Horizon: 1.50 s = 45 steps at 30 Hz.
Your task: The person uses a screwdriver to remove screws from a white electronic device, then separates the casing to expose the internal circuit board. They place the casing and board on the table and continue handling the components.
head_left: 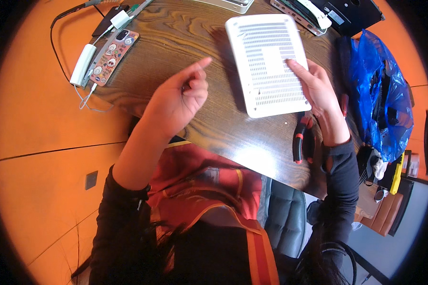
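The right hand (317, 88) grips a white panel (272, 66) at its three-o'clock edge — left hand (178, 99) empty, pointing toward two o'clock — with pliers (298, 141) on the bench (176, 33) at the panel's five o'clock.

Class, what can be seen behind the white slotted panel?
Brown wooden table shows around the white slotted panel. Whatever lies directly behind is covered, including most fingers of the right hand; its thumb shows in front.
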Motion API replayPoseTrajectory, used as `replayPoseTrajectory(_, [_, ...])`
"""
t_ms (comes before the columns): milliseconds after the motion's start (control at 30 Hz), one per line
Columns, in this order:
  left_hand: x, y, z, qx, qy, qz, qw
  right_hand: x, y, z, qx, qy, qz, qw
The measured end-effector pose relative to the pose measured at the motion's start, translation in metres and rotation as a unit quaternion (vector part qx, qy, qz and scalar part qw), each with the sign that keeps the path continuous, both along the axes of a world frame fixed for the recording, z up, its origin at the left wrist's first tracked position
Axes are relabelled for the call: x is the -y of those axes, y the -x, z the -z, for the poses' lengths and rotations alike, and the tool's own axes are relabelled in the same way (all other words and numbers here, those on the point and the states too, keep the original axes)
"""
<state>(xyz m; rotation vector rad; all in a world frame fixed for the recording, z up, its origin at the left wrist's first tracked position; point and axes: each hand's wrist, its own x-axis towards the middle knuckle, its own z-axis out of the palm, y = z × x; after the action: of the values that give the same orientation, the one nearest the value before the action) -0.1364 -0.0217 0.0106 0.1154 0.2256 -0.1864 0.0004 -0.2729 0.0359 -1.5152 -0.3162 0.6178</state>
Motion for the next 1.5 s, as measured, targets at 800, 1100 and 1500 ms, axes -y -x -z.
replayPoseTrajectory(800, [0.034, -0.162, -0.006, 0.068, 0.052, 0.124, 0.989, 0.099, 0.076, -0.021, 0.457, 0.414, 0.200, 0.761])
replayPoseTrajectory(1100, [0.019, -0.156, 0.019, 0.171, 0.054, 0.138, 0.974, 0.121, 0.080, 0.009, 0.367, 0.479, 0.129, 0.787])
replayPoseTrajectory(1500, [0.034, -0.142, 0.001, 0.062, 0.022, 0.107, 0.992, 0.104, 0.083, 0.006, 0.290, 0.457, 0.294, 0.788])
